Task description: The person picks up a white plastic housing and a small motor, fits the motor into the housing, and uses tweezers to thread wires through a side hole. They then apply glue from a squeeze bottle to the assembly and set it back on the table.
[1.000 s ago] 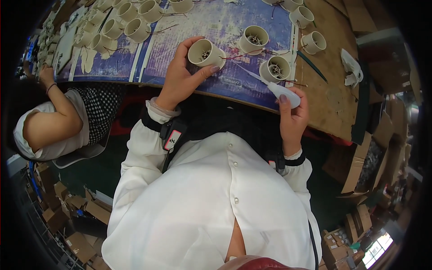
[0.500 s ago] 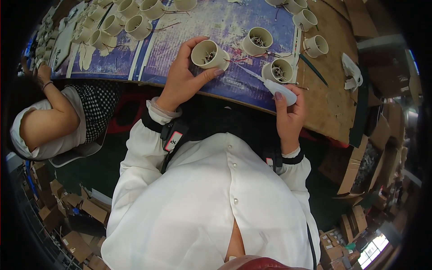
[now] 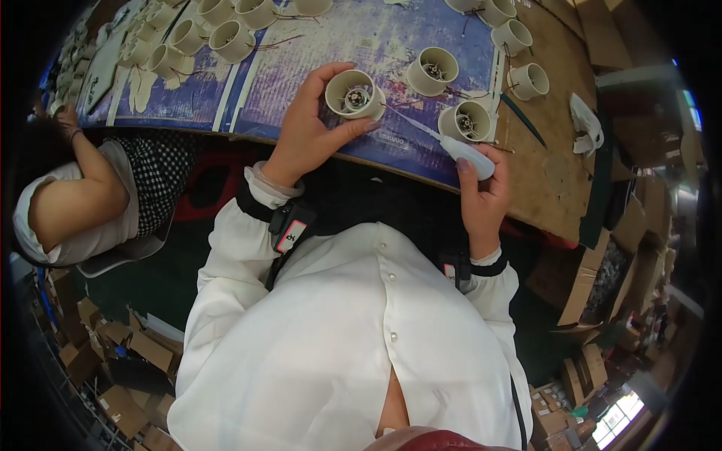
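Note:
My left hand [image 3: 316, 124] grips a round cream plastic cup-shaped housing [image 3: 338, 107] by its side, thumb at the front and fingers behind. Inside the housing sits a small metal motor-like part, facing up. In my right hand [image 3: 481, 177] is a white squeeze bottle [image 3: 468, 155] with a long thin tip. That tip points left and ends at or very close to the housing's right side; contact cannot be made out. Two similar housings, one farther back [image 3: 432, 71] and one beside the bottle [image 3: 465, 122], stand on the table with thin wires.
Several more housings [image 3: 232, 41] with wires stand at the back left, and others [image 3: 528, 81] at the right. A dark slim tool [image 3: 524, 120] and a crumpled white wrapper [image 3: 585, 124] lie on the right. Another person [image 3: 83, 188] sits at the left.
The housing in my left hand has turned and shifted slightly right, showing more of its inside. The bottle has barely moved, its tip still beside the housing.

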The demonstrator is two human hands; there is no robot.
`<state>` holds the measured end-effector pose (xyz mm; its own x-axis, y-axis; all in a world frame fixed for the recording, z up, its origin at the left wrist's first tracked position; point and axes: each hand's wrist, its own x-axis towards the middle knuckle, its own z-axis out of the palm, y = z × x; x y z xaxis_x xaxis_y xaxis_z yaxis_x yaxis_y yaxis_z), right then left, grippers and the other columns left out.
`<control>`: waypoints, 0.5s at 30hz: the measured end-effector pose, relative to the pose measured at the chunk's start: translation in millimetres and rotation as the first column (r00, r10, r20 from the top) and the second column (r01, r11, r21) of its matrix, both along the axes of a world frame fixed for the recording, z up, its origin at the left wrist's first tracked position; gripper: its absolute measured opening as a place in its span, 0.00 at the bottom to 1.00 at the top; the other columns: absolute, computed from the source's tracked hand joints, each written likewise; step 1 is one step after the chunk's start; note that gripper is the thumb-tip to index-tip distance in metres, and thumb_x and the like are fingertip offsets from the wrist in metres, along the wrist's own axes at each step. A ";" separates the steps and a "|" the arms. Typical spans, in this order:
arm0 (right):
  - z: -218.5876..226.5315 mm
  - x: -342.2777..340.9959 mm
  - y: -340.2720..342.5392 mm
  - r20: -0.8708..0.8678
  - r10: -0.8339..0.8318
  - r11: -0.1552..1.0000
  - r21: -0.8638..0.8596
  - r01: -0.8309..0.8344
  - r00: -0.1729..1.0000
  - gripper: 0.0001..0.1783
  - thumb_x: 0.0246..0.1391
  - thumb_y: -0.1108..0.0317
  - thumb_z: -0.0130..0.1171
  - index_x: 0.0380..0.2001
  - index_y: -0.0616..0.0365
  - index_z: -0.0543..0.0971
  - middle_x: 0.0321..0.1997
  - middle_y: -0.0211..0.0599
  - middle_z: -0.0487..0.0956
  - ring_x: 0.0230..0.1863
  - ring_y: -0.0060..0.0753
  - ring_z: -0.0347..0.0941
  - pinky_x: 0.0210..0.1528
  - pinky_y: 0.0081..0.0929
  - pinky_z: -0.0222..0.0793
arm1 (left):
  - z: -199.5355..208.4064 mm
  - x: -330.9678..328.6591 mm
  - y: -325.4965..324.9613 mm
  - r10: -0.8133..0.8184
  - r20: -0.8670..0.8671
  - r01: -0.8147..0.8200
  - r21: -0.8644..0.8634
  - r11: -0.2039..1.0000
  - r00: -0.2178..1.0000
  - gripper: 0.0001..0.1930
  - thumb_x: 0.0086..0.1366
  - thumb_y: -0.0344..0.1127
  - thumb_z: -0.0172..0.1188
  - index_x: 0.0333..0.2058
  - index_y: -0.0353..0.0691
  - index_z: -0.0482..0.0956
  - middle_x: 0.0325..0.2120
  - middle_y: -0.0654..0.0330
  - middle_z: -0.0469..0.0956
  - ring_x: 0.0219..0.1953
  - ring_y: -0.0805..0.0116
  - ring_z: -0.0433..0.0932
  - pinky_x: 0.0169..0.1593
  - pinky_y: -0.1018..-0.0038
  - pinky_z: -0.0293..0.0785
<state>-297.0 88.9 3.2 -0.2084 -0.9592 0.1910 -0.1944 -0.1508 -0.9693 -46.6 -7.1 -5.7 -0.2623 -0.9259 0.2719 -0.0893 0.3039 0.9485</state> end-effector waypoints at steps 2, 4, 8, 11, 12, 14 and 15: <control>1.8 -1.5 0.7 -0.026 -0.003 1.000 -0.001 0.003 1.000 0.13 0.61 0.67 0.61 0.46 0.60 0.73 0.41 0.29 0.76 0.38 0.16 0.70 0.40 0.15 0.67 | -1.5 0.1 -0.1 0.036 0.083 -0.030 -0.074 0.997 0.996 0.35 0.51 0.38 0.75 0.56 0.40 0.69 0.48 0.57 0.74 0.51 0.63 0.73 0.55 0.69 0.69; 3.2 -2.4 1.0 -0.044 0.005 1.000 -0.001 -0.005 0.999 0.13 0.61 0.68 0.61 0.46 0.60 0.73 0.41 0.29 0.76 0.38 0.17 0.70 0.40 0.15 0.67 | -2.1 -0.9 0.3 0.052 0.098 -0.042 -0.105 0.994 0.994 0.35 0.50 0.38 0.76 0.55 0.41 0.70 0.48 0.57 0.74 0.51 0.61 0.73 0.54 0.69 0.70; 4.1 -3.4 1.3 -0.072 0.011 1.000 -0.002 -0.011 0.997 0.13 0.61 0.68 0.61 0.46 0.60 0.73 0.41 0.30 0.76 0.37 0.17 0.69 0.40 0.15 0.67 | 1.1 -1.7 1.2 0.089 0.161 -0.055 -0.200 0.978 0.983 0.34 0.47 0.39 0.77 0.54 0.42 0.72 0.46 0.57 0.74 0.49 0.58 0.73 0.52 0.67 0.70; 2.0 -4.0 1.4 -0.051 0.006 1.000 0.014 -0.006 0.999 0.13 0.61 0.68 0.61 0.46 0.60 0.73 0.41 0.29 0.76 0.38 0.17 0.69 0.41 0.15 0.67 | 5.5 -1.0 1.7 0.114 0.218 -0.054 -0.263 0.963 0.969 0.35 0.46 0.39 0.77 0.53 0.43 0.72 0.46 0.57 0.74 0.47 0.56 0.73 0.51 0.67 0.69; 1.8 -4.5 1.5 -0.056 0.013 1.000 0.016 -0.012 0.998 0.13 0.61 0.68 0.61 0.46 0.60 0.73 0.41 0.29 0.76 0.38 0.17 0.69 0.41 0.15 0.67 | 6.8 -0.8 1.9 0.115 0.234 -0.047 -0.277 0.960 0.966 0.35 0.46 0.38 0.77 0.53 0.43 0.72 0.46 0.58 0.74 0.48 0.57 0.73 0.52 0.67 0.69; 1.8 -6.0 1.6 -0.076 0.017 1.000 0.009 -0.016 0.997 0.13 0.61 0.67 0.61 0.46 0.59 0.73 0.43 0.30 0.75 0.38 0.17 0.69 0.42 0.15 0.66 | 8.4 -0.5 2.4 0.117 0.265 -0.031 -0.306 0.952 0.957 0.35 0.46 0.35 0.78 0.53 0.43 0.72 0.48 0.58 0.74 0.50 0.59 0.73 0.54 0.69 0.70; 1.7 -6.8 1.8 -0.085 0.018 1.000 0.005 -0.017 0.996 0.13 0.61 0.67 0.61 0.46 0.59 0.73 0.43 0.30 0.75 0.39 0.17 0.69 0.42 0.15 0.66 | 8.3 -0.7 2.7 0.122 0.261 -0.038 -0.304 0.952 0.958 0.35 0.46 0.35 0.78 0.53 0.43 0.72 0.48 0.58 0.74 0.50 0.59 0.73 0.54 0.69 0.70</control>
<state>-303.9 90.6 4.9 -0.1747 -0.9634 0.2031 -0.2737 -0.1507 -0.9499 -47.3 -4.3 2.5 -0.2937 -0.8366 0.4624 -0.3678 0.5454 0.7532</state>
